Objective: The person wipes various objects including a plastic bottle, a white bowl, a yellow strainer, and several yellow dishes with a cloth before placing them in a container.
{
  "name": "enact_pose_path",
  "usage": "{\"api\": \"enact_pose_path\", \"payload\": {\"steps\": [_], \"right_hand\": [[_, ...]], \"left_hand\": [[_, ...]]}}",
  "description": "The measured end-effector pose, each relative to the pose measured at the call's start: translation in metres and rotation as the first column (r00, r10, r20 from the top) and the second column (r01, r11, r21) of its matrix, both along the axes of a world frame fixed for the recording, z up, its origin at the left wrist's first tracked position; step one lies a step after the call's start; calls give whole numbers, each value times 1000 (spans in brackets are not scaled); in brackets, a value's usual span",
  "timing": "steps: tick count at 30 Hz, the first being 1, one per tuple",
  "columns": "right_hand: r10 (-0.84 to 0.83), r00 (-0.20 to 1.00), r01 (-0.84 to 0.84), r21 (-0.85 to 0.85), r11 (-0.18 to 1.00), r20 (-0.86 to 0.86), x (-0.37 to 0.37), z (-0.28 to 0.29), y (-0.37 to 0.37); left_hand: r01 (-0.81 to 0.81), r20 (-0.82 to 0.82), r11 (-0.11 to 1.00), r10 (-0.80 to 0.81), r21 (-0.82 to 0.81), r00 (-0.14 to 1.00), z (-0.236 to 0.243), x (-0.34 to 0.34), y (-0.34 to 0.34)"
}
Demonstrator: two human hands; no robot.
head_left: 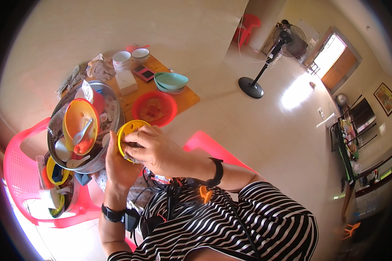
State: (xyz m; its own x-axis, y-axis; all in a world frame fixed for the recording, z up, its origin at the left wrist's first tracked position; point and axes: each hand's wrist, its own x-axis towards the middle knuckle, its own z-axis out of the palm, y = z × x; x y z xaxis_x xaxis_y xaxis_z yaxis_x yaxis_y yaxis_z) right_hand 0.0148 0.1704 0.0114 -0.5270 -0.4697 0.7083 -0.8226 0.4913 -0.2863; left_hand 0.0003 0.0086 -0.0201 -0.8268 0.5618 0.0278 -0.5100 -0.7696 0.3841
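Observation:
My left hand [117, 167] grips a small round yellow basket [128, 128] with holes, its palm against the near side. Over that basket, my right hand [159, 150] has its fingers curled in at the rim. A bit of grey, wiry scrubbing pad [133, 159] shows under the right fingers, and most of it is hidden. Left of my hands is a large metal basin [52, 145] of dishes. An orange bowl [75, 114] tilts on top there, with a pale blue spoon [82, 132] in it.
Beyond my hands, a low wooden table [189, 99] bears a red basin [173, 109], turquoise bowls [174, 80], white bowls [122, 58] and a pink-edged device [143, 72]. A pink plastic chair [19, 167] holds more kitchenware at left. A standing fan [251, 88] stands further off.

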Motion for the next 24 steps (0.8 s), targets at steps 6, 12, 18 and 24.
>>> {"api": "enact_pose_path", "payload": {"steps": [6,12,18,24], "right_hand": [[-348,930,366,205,908,-123,0,6,2],[-126,991,106,281,954,53,8,5,6],[24,961,20,-154,988,276,4,-3,10],[-328,936,344,134,929,-129,-2,5,7]], "left_hand": [[11,93,992,1,-130,996,3,6,6],[-105,-69,985,97,-140,993,3,-5,-12],[-69,-48,989,63,-131,997,10,-3,-9],[-91,-59,990,85,-108,995,11,3,-7]]}}
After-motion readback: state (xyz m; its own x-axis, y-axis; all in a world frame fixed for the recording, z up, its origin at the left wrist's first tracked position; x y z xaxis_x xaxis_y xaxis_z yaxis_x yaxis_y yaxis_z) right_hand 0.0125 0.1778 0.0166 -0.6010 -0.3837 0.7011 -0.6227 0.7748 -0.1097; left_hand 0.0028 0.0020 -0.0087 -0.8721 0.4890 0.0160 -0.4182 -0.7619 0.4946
